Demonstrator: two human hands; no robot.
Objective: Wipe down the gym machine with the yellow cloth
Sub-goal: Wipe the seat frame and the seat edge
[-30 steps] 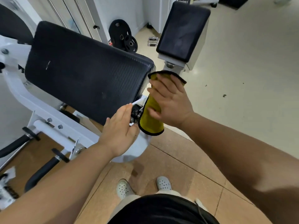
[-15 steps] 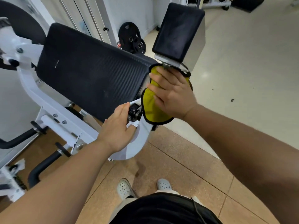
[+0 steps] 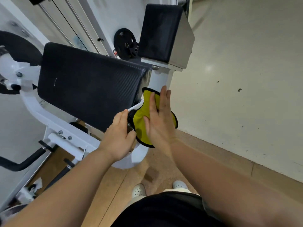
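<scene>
Mid-wipe here. The person's right hand [image 3: 159,122] is flat on the cloth [image 3: 141,122], fingers straight and pressing rather than gripping. The cloth sits just off the right edge of the big pad [image 3: 91,89], spread over the white post [image 3: 161,78] that runs up past that edge, so the step in hand looks like wiping down the post.

The left hand [image 3: 117,136] rests at the pad's lower right corner, touching the frame next to a black knob [image 3: 130,117]. Its fingers look fairly straight, but whether they curl round anything underneath, can't tell.

Next move is probably a stroke along the post with the palm kept flat, so the cloth doesn't bunch up or slide out from under the hand. The cloth's left edge is right against the knob, so it could snag there. After that the pad itself looks like the obvious big surface to do, and the small pad [image 3: 160,31] up and to the right of it.

Hard to see: the part of the post under the cloth, whatever the knob bolts into, and the far side of the pad. The frame to the left of the pad is cut off and a bit blurry.
</scene>
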